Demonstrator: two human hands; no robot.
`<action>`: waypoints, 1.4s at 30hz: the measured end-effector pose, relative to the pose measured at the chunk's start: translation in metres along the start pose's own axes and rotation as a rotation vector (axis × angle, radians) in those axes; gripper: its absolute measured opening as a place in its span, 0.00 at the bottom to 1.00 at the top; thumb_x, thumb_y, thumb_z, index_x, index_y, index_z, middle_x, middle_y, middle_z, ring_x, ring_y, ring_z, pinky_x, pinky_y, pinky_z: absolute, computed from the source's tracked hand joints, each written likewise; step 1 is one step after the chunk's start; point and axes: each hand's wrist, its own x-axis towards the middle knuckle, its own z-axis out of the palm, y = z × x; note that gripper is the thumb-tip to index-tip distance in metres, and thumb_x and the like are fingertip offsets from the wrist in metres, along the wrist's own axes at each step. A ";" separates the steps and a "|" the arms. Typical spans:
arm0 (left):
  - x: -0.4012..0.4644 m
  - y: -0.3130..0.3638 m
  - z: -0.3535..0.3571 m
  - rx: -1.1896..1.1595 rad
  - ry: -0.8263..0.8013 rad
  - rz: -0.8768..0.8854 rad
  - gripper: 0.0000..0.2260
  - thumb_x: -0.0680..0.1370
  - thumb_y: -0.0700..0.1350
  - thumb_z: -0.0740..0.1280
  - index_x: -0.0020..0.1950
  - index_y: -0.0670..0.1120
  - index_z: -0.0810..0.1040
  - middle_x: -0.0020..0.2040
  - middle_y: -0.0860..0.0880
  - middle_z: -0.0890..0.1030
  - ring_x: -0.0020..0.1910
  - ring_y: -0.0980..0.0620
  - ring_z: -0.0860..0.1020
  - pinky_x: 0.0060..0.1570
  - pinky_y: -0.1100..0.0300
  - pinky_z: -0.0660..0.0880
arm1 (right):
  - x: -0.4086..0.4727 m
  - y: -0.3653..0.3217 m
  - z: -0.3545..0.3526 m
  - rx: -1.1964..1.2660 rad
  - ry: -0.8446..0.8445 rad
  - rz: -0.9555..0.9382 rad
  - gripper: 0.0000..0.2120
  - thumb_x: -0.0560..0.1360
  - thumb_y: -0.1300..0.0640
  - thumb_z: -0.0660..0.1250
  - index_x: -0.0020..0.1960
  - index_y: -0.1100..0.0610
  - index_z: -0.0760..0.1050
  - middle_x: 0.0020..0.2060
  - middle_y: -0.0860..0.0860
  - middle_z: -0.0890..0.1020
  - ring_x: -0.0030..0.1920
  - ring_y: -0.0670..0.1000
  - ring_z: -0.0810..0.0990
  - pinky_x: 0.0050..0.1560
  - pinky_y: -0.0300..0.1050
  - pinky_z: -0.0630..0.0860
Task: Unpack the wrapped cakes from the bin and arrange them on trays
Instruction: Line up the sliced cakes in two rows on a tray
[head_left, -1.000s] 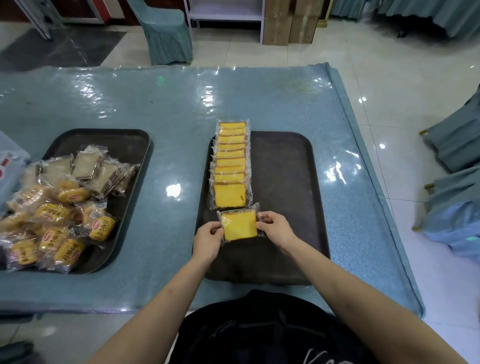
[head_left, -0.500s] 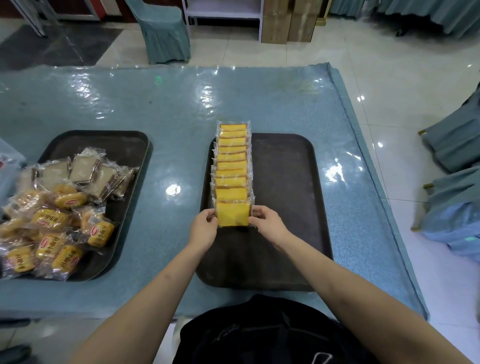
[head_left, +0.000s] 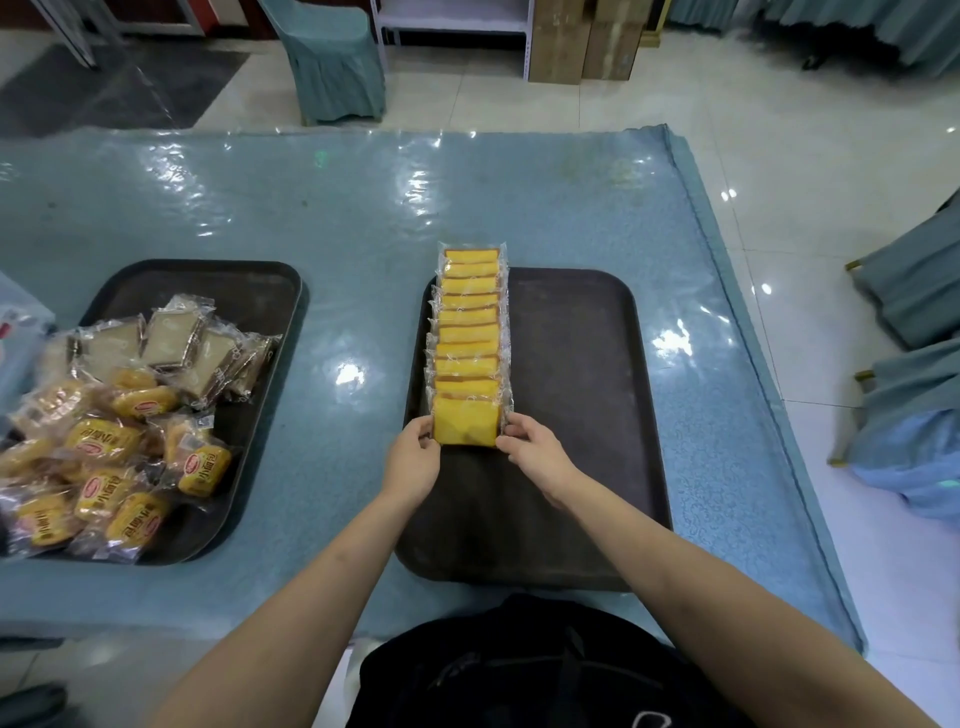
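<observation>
Nearest yellow cake (head_left: 466, 422) is held at its 2 side edges: left hand (head_left: 414, 458) pinching the left wrapper edge, right hand (head_left: 535, 453) the right, fingers curled in on the film. Cake sits at the near end of the row of yellow cakes (head_left: 470, 325), overlapping the one behind it, on the left side of the right tray (head_left: 571, 415). Far end of the row overhangs the tray's far rim onto the table cover (head_left: 363, 218).

Step judged as seating this piece into the row. To be done well: side edges are to be kept square with the packs behind, overlap matched to the rest, and the pack pressed lightly back so it leans as the others do. Release is best made by both hands together, so the slippery film is not dragged askew.

Roughly 10 packs are counted in the row; the rest of that tray is bare dark surface, so much arranging is judged outstanding.

Left tray (head_left: 249, 291) carries a loose heap: pale wrapped slices (head_left: 171, 340) at the back, yellow-labelled buns (head_left: 104, 441) nearer. A bin edge (head_left: 21, 332) is glimpsed at far left, contents not visible. Nothing is seen obstructing the hands. Covered chair (head_left: 332, 57) stands beyond the table.
</observation>
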 end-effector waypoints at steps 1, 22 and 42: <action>0.000 0.000 0.001 0.005 0.000 0.000 0.20 0.84 0.37 0.60 0.77 0.46 0.72 0.71 0.48 0.77 0.70 0.50 0.75 0.64 0.59 0.72 | -0.001 0.001 0.000 0.002 -0.001 0.006 0.27 0.83 0.59 0.67 0.80 0.55 0.66 0.63 0.47 0.76 0.66 0.49 0.76 0.74 0.52 0.73; -0.025 0.016 -0.013 -0.059 0.011 0.022 0.18 0.84 0.40 0.63 0.73 0.49 0.74 0.68 0.48 0.78 0.64 0.52 0.76 0.59 0.59 0.74 | -0.023 0.001 -0.018 0.134 0.090 -0.063 0.21 0.83 0.59 0.66 0.75 0.54 0.72 0.68 0.52 0.78 0.66 0.51 0.78 0.69 0.50 0.76; -0.058 0.018 -0.122 -0.448 0.270 0.072 0.10 0.85 0.41 0.62 0.62 0.52 0.77 0.56 0.52 0.81 0.58 0.52 0.81 0.62 0.50 0.78 | -0.032 -0.083 0.085 0.193 0.028 -0.279 0.10 0.84 0.63 0.64 0.58 0.51 0.79 0.52 0.50 0.86 0.53 0.51 0.84 0.51 0.42 0.79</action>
